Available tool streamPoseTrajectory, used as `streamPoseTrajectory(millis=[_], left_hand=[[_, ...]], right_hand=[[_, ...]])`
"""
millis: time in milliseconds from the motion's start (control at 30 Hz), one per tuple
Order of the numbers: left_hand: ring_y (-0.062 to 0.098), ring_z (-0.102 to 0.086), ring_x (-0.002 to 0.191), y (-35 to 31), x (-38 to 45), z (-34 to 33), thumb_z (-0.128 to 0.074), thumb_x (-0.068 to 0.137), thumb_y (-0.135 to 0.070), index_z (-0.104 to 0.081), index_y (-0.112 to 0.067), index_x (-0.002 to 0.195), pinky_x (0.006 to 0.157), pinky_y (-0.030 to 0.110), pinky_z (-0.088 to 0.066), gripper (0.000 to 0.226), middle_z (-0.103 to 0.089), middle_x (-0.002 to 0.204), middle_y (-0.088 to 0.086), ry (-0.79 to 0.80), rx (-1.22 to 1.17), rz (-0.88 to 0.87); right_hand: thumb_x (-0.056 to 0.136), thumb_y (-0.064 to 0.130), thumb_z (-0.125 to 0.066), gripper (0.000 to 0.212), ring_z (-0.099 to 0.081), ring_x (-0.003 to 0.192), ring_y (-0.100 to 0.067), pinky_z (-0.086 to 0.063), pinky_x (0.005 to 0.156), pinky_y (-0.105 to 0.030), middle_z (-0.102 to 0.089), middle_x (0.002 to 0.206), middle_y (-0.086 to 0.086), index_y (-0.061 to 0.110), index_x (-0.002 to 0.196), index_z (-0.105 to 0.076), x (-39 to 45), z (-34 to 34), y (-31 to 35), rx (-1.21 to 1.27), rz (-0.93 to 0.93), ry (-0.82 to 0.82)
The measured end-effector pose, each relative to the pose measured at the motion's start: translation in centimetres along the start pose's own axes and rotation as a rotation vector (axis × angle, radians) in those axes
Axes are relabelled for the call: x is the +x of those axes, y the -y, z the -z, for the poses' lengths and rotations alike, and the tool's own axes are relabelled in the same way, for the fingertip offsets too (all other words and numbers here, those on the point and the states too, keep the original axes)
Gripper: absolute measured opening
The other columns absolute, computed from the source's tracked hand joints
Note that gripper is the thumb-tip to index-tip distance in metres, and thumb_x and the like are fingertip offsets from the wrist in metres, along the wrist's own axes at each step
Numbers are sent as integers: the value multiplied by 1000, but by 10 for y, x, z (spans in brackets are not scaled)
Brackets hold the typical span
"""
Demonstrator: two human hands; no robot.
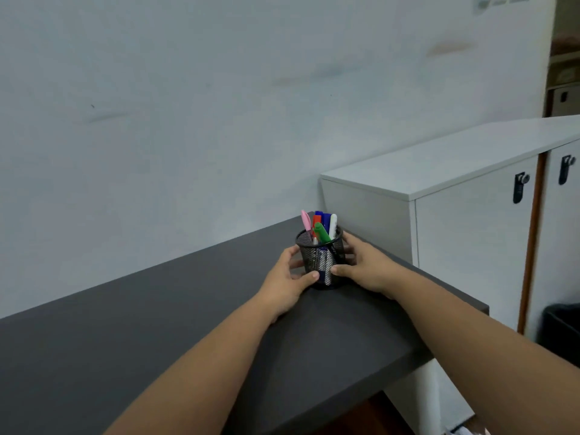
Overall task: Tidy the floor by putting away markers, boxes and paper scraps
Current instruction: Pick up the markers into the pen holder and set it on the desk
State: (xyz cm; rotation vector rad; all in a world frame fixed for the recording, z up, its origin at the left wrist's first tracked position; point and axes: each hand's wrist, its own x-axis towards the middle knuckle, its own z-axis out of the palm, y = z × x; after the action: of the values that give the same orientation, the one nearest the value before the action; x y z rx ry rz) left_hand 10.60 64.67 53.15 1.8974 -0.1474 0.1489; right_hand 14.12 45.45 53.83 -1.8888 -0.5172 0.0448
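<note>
A black mesh pen holder [320,262] stands upright on the dark grey desk [157,324], near its far right corner by the wall. Several markers [321,226] stick out of it: pink, red, blue, green and white. My left hand [288,282] wraps the holder's left side, thumb on the front. My right hand [361,265] wraps its right side, thumb touching the mesh low down. Both hands hold the holder between them.
A white cabinet [455,171] with two black door handles stands right of the desk, higher than the desk top. A white wall [188,105] runs behind both. A dark bin [561,328] sits on the floor at the lower right.
</note>
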Motion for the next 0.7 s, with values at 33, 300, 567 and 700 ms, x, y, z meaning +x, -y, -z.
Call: streamPoseTrajectory(millis=[33,300,567,700], left_hand=[[21,-65,111,5,11,3,-69,87,-7,-38,-18,143,100,41,-51,65,-58,135,6,-23,19,5],[13,-65,106,40,102,29,-72,85,-13,-54,-28,128,101,36,-49,49,-69,118,-2,-212,39,22],[9,-65,102,56,157,44,-72,85,-17,-58,-28,125,95,27,-48,44,-70,112,-4,-308,72,43],[10,-64,103,63,180,49,-72,85,-17,-58,-26,127,95,27,-47,46,-70,114,-3,-331,64,70]], right_hand=[[84,8,-70,81,-57,117,-15,-45,104,-33,-56,125,4,35,149,-29,14,-1,-2,-13,-13,8],[83,25,-72,70,-68,100,-14,-47,103,-35,-70,115,-2,27,146,-40,116,-13,-34,-146,-85,-142],[86,20,-68,56,-65,108,-16,-46,100,-30,-73,112,-1,30,139,-50,181,-26,-47,-129,-96,-222],[87,18,-67,59,-65,107,-17,-47,98,-31,-71,113,-1,30,141,-47,205,-29,-50,-111,-102,-210]])
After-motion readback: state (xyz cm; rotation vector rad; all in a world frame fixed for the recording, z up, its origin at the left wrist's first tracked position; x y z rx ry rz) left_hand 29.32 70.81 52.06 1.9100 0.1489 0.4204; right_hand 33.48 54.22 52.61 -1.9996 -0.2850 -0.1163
